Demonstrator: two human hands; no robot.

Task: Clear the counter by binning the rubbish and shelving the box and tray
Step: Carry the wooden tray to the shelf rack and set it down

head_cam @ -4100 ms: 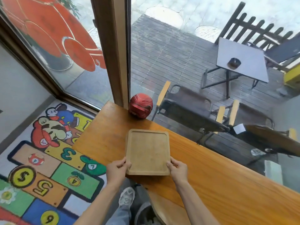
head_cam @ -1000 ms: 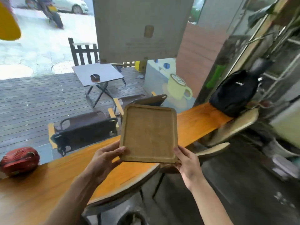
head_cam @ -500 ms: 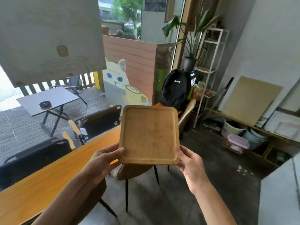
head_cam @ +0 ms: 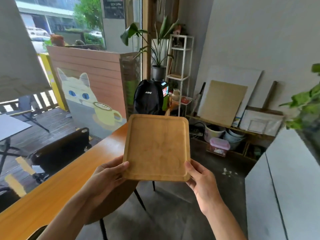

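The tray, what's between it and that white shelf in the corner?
In the head view, a black backpack sits past the tray, at the far end of the counter, just left of the white shelf.

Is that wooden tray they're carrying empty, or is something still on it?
Empty. The wooden tray, held by the left hand and right hand, shows only bare wood inside its rim.

Two bare forearms reach into view from the bottom edge, no sleeves showing on either. The left hand (head_cam: 110, 172) and right hand (head_cam: 200, 179) wear no gloves, rings or watch.
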